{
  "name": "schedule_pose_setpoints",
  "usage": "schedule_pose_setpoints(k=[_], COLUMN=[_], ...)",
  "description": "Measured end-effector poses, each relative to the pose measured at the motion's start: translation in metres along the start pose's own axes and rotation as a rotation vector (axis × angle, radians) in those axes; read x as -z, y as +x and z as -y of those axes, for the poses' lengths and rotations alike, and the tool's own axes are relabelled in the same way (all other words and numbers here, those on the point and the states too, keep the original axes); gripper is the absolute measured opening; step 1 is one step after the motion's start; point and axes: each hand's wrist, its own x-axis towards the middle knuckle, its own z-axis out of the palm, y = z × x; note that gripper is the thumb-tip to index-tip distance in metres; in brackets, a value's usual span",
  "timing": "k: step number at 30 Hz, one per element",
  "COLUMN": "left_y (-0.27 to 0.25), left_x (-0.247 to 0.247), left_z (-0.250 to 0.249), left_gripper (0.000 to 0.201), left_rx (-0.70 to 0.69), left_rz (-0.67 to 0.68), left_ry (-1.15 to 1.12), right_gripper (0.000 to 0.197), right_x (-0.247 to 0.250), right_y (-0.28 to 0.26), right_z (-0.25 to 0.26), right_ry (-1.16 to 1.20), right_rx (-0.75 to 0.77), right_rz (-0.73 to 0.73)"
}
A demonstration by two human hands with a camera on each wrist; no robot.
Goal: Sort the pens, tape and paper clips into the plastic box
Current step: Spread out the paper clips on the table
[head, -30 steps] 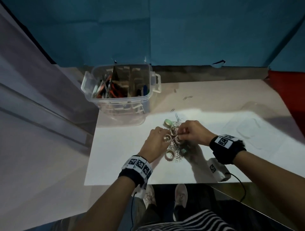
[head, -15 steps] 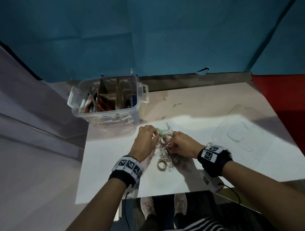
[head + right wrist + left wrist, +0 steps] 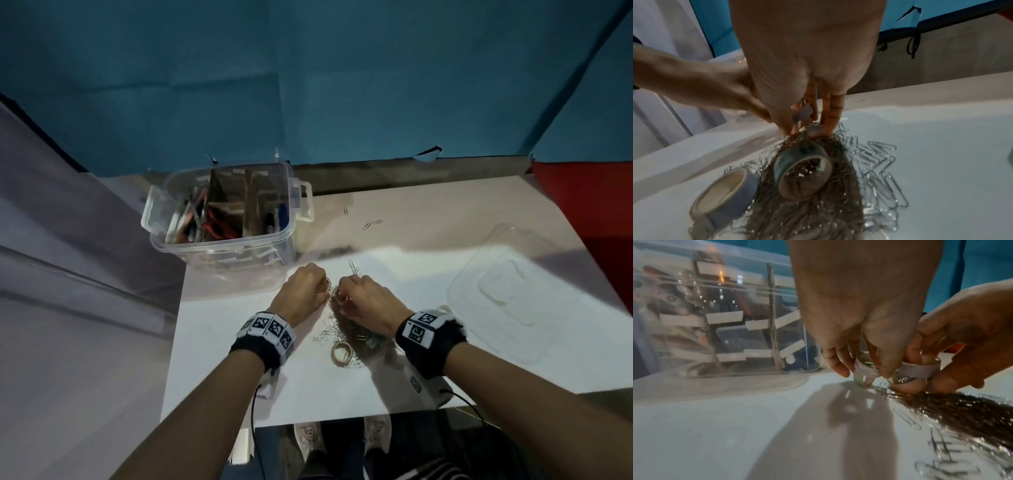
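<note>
Both hands work side by side over the clip heap at mid-bench. Your left hand has its fingers curled around small tape rolls, one pale and one greenish below it, just clear of the white sheet. Your right hand pinches another pale tape roll at the heap's far edge, its fingertips touching the paper clips.

Nearest you, toward the sheet's near edge, a loose tape roll lies flat beside the heap. A second loose roll sits tilted on top of the clips, with clips lying inside its core.

Beyond the hands, stray clips lie apart on the bare bench toward the far edge. A clear lid rests at the right side. The plastic box stands open at the far left corner, with the pens already in its left compartment and cardboard dividers upright.

Risks noted:
- Several rolls in one grip may slip in transit; the hold looks crowded.
- Clips caught in roll cores would ride into the tape compartment.
- The outlying clips are easily overlooked.
- A careless drop could disturb the dividers.
</note>
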Motion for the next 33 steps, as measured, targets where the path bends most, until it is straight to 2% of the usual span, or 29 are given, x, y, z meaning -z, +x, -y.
schedule_pose_setpoints(k=[6, 12, 14, 19, 20, 22, 25, 27, 29, 31, 33], left_y=[-0.008, -0.02, -0.028, -0.052, -0.054, -0.052, -0.027, -0.004, 0.017, 0.032, 0.044], left_x=[-0.005, 0.011, 0.029, 0.1, 0.118, 0.151, 0.188, 0.202, 0.211, 0.218, 0.221], left_z=[-0.003, -0.009, -0.014, -0.029, -0.03, -0.024, 0.01, 0.037, 0.056, 0.067, 0.082], left_gripper=[0.027, 0.031, 0.03, 0.029, 0.03, 0.034, 0.038, 0.037, 0.034, 0.032, 0.034], left_rx=[0.072, 0.062, 0.025, -0.056, -0.064, -0.062, 0.065, 0.157, 0.171, 0.218, 0.275], left_rz=[-0.046, -0.095, -0.106, -0.156, -0.185, -0.272, -0.428, -0.478, -0.489, -0.435, -0.376], left_ry=[-0.107, -0.188, -0.242, -0.387, -0.418, -0.446, -0.345, -0.247, -0.185, -0.059, 0.046], right_gripper=[0.028, 0.013, 0.003, 0.034, 0.034, 0.015, 0.014, 0.022, 0.016, 0.007, 0.011], right_x=[-0.002, -0.004, 0.003, 0.058, 0.073, 0.102, 0.14, 0.158, 0.164, 0.161, 0.156], right_y=[0.015, 0.024, 0.026, 0.04, 0.045, 0.063, 0.101, 0.126, 0.153, 0.179, 0.201], right_z=[0.009, 0.006, 0.003, 0.007, 0.011, 0.023, 0.056, 0.085, 0.105, 0.118, 0.129], right_ry=[-0.046, 0.007, 0.058, 0.308, 0.345, 0.371, 0.391, 0.378, 0.379, 0.412, 0.447], right_rx=[-0.016, -0.017, -0.028, -0.076, -0.084, -0.09, -0.021, 0.027, 0.039, 0.02, -0.018], right_rz=[-0.046, 0.005, 0.007, -0.078, -0.091, -0.137, -0.217, -0.238, -0.233, -0.214, -0.22])
